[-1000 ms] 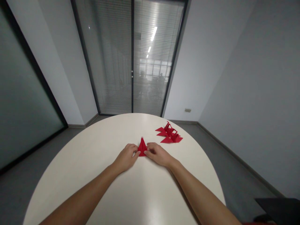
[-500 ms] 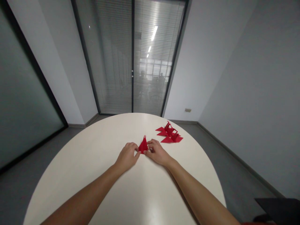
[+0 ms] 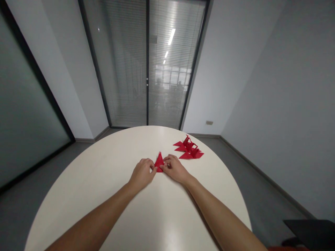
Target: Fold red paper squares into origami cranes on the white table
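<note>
A piece of folded red paper [image 3: 159, 161], narrow at the far end with a pointed tip, lies on the white round table between my hands. My left hand [image 3: 143, 171] pinches its left edge with thumb and forefinger. On the other side, my right hand [image 3: 176, 168] grips the right edge, its thumb pressing on the paper's lower part. The fingertips partly cover both edges of the paper. Just beyond my right hand stand several red origami cranes [image 3: 190, 152], close together in a row with their wings spread.
The round white table [image 3: 110, 195] fills the middle of the view. Behind it are a glass partition with blinds [image 3: 125, 87] and pale walls. A dark object, perhaps a chair part [image 3: 311, 232], shows at the lower right.
The right thumb has shifted slightly inward over the paper's lower part. The two tips at the far end of the paper now look closer together. The cranes stay put.
</note>
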The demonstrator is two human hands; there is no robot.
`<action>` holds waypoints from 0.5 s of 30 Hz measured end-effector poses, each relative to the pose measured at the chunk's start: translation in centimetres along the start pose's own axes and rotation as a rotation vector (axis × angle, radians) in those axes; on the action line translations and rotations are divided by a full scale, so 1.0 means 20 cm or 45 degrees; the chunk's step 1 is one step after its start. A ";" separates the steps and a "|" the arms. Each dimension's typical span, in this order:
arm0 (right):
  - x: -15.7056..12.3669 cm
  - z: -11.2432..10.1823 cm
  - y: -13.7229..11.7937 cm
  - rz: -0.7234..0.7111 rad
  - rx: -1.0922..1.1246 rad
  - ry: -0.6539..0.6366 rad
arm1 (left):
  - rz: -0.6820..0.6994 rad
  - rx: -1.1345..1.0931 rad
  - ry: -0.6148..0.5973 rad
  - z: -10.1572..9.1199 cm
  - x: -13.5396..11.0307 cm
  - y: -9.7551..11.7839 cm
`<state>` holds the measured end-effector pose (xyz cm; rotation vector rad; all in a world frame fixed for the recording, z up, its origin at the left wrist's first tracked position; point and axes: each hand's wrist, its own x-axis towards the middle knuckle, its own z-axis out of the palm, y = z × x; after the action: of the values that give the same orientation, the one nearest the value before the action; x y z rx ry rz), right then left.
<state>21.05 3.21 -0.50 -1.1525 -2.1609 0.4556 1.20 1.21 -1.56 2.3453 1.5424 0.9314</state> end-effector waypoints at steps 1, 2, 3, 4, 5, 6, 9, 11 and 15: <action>0.00 0.00 0.00 0.002 -0.008 0.006 | -0.022 -0.015 0.002 0.00 0.00 0.00; 0.00 0.00 0.00 0.010 -0.018 0.014 | -0.047 -0.032 0.007 -0.01 0.00 0.00; 0.00 0.00 0.00 0.021 -0.030 0.024 | -0.073 -0.050 0.011 -0.01 0.00 0.00; 0.00 0.01 0.00 0.038 -0.044 0.037 | -0.097 -0.068 0.017 -0.01 0.00 0.00; 0.00 0.01 0.01 0.065 -0.057 0.054 | -0.114 -0.082 0.021 -0.01 0.00 0.00; 0.00 0.02 0.02 0.097 -0.065 0.070 | -0.124 -0.089 0.023 -0.01 0.00 0.00; -0.01 0.02 0.03 0.159 -0.056 0.104 | -0.121 -0.091 0.026 0.00 0.00 -0.01; -0.01 0.02 0.03 0.092 -0.042 0.119 | -0.111 -0.082 0.020 0.01 0.00 -0.01; -0.02 0.01 0.01 -0.173 -0.065 0.057 | -0.070 -0.033 0.037 0.01 0.00 -0.02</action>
<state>21.23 2.98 -0.88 -1.0247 -2.2068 0.3135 0.98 1.52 -1.95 2.2698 1.5876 0.9711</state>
